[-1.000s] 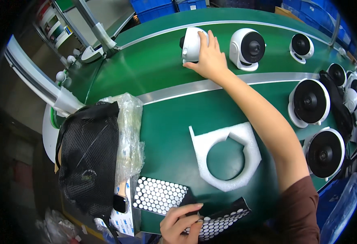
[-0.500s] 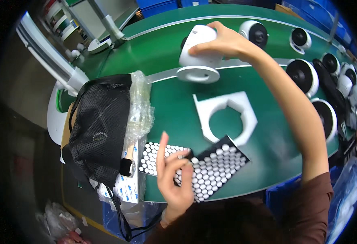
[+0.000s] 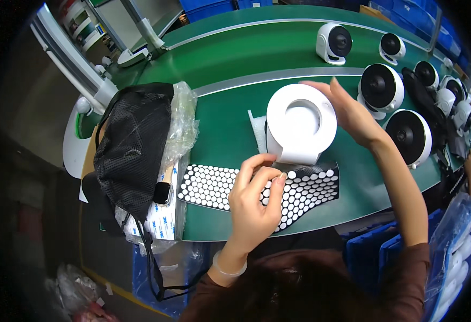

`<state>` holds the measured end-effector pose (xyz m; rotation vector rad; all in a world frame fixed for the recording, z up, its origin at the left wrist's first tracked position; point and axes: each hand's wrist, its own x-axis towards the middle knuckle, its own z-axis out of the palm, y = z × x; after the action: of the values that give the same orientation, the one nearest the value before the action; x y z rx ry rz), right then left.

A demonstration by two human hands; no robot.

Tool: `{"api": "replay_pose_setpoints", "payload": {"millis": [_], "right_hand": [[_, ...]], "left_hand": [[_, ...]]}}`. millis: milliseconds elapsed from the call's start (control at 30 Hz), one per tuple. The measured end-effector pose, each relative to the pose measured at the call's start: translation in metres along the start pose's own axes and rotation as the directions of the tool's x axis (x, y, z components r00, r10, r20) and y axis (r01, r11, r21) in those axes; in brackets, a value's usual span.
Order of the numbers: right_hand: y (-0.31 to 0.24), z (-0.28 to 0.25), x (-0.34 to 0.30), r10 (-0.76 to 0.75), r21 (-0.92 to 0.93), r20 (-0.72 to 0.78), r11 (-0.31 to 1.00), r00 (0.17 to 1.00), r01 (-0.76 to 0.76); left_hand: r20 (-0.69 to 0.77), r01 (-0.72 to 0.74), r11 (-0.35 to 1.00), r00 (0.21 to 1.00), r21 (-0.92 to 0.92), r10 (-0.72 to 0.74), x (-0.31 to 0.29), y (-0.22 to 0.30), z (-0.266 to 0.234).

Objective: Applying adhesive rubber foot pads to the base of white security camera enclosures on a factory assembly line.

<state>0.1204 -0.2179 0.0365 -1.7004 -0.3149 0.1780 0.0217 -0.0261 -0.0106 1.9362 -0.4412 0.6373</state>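
Note:
A white camera-like device (image 3: pixel 279 124) rests base-up on the table, its round base with a recessed centre facing me. It sits at the white foam ring (image 3: pixel 258 130), which it mostly covers. My right hand (image 3: pixel 356 115) is against the device's right and far side, partly wrapped round the base, some fingers hidden behind it. My left hand (image 3: pixel 254 206) is closed in a pinch just in front of the device, over a black sheet of white round pads (image 3: pixel 208 185); whatever is between the fingertips is too small to make out. The sheet's right part is bent up.
On the left lie a black mesh bag (image 3: pixel 133 139), bubble wrap (image 3: pixel 184 123) and a smartwatch (image 3: pixel 162 193). Several white devices with black round fronts (image 3: pixel 380 86) stand at the right and far side. Blue bins (image 3: pixel 364 252) are below the table's front edge.
My right hand has brought the device nearer and turned it base-up onto the foam ring. My left hand has moved slightly right and up, its raised finger now curled in. The view has shifted.

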Motion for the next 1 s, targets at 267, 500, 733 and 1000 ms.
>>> {"api": "replay_pose_setpoints", "payload": {"millis": [267, 500, 733, 1000], "right_hand": [[0.005, 0.016, -0.013, -0.254, -0.192, -0.033, 0.951, 0.967, 0.244], [0.008, 0.028, -0.015, -0.585, -0.657, -0.113, 0.650, 0.803, 0.381], [-0.016, 0.036, -0.008, -0.378, -0.758, -0.055, 0.618, 0.924, 0.207], [-0.040, 0.022, -0.064, -0.603, -0.678, 0.073, 0.555, 0.795, 0.482]], "left_hand": [[0.014, 0.043, 0.990, 0.999, 0.133, -0.045, -0.014, 0.002, -0.002], [0.003, 0.174, 0.984, 0.985, 0.039, -0.174, -0.018, -0.016, -0.028], [0.099, 0.101, 0.985, 0.991, -0.139, -0.087, -0.002, -0.002, -0.031], [0.081, 0.140, 0.984, 0.988, -0.112, -0.131, -0.006, 0.008, -0.029]]}}
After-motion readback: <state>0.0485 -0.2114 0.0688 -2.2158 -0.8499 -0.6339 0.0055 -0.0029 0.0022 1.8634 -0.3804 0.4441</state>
